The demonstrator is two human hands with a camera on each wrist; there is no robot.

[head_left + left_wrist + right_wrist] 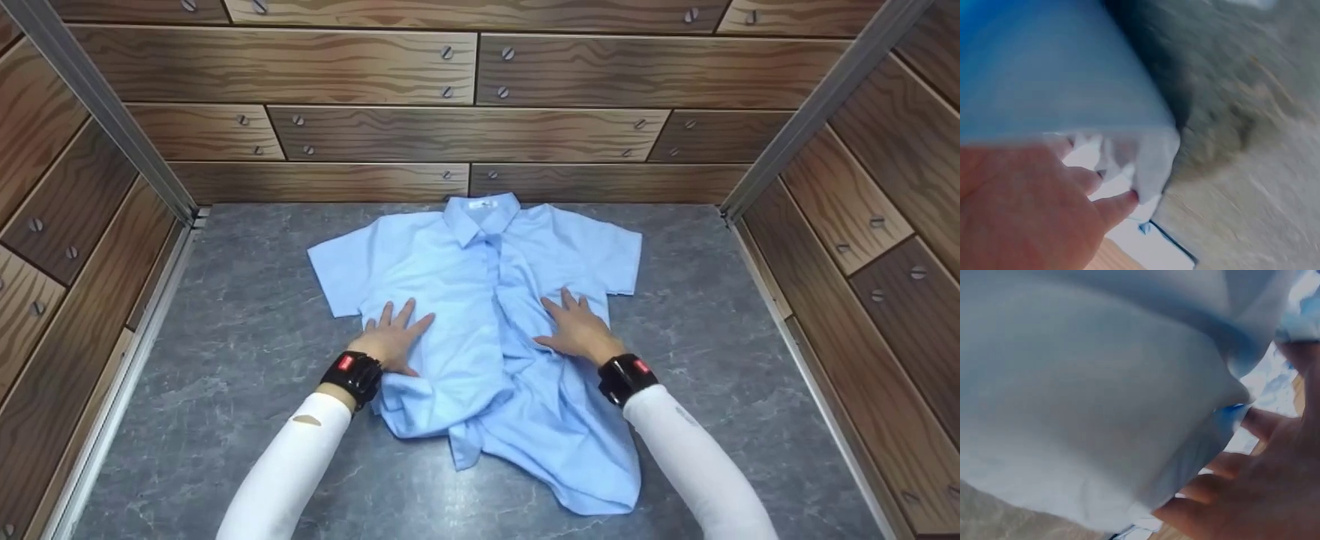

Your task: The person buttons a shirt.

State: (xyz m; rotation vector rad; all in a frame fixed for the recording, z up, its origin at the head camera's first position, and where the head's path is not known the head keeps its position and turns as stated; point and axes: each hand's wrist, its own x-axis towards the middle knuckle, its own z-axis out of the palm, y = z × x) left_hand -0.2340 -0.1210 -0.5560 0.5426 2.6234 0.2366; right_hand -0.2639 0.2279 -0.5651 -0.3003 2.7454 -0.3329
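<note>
A light blue short-sleeved shirt [457, 300] lies front up, its collar [480, 214] at the far edge and both sleeves spread outward. The lower part is rumpled, and its right hem trails lower than the left. My left hand [391, 339] rests on the left side of the body with its fingers spread. On the opposite side, my right hand [581, 330] touches the cloth, fingers also splayed. In the left wrist view, a raised fold of shirt [1067, 79] partly covers the fingers. Billowing cloth [1084, 416] fills much of the right wrist view, beside the fingers.
A grey marbled surface [247, 300] lies beneath the shirt. Wood-patterned panels [375, 135] stand at the back and along both sides, with metal rails [112, 112] at the corners. Each wrist wears a black band [352, 376] over or beside a white sleeve [292, 465].
</note>
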